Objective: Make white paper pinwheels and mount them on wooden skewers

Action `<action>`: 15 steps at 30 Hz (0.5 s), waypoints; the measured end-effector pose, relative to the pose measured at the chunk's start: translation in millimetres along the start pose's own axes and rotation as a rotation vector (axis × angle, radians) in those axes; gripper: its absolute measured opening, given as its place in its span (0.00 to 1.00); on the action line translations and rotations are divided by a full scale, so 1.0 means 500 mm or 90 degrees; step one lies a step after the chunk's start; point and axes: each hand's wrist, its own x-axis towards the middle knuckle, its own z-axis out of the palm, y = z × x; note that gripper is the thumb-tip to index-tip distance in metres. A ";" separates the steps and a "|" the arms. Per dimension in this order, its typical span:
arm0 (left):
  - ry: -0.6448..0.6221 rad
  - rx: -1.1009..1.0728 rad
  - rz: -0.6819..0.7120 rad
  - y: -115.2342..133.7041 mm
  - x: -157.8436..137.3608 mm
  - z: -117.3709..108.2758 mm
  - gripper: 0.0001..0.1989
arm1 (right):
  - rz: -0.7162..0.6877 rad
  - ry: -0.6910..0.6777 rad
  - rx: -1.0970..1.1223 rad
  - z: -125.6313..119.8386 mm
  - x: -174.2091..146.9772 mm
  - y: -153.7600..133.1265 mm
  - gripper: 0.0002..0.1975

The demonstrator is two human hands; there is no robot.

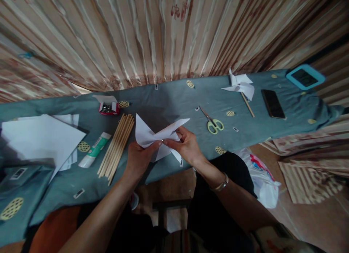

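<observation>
Between my two hands is a white paper pinwheel (145, 133), its blades folded in toward the middle. My left hand (139, 156) grips its left side, with the thumb pressed near the centre. My right hand (188, 143) pinches the right side, thumb also at the centre, where a tiny shiny point shows, perhaps a pin head. The fingers behind the paper are hidden. Just left of my left hand lies a bundle of thin wooden sticks (116, 147). Scissors with light green handles (214, 125) rest on the cloth to the right of my right hand.
A glue tube (95, 150) and white paper sheets (40, 138) lie at left, below a small open red box (109, 108) of metal pieces. At right are a pinwheel on a stick (241, 86), a phone (273, 104) and a blue-framed device (305, 77). A curtain (136, 38) hangs behind.
</observation>
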 end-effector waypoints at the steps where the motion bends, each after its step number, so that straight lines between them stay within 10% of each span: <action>1: -0.004 -0.004 -0.011 0.002 -0.001 0.001 0.14 | -0.002 -0.003 -0.001 -0.001 0.000 0.000 0.20; 15: -0.041 -0.104 -0.107 0.014 -0.014 0.009 0.20 | -0.004 -0.004 -0.038 -0.006 0.000 0.004 0.19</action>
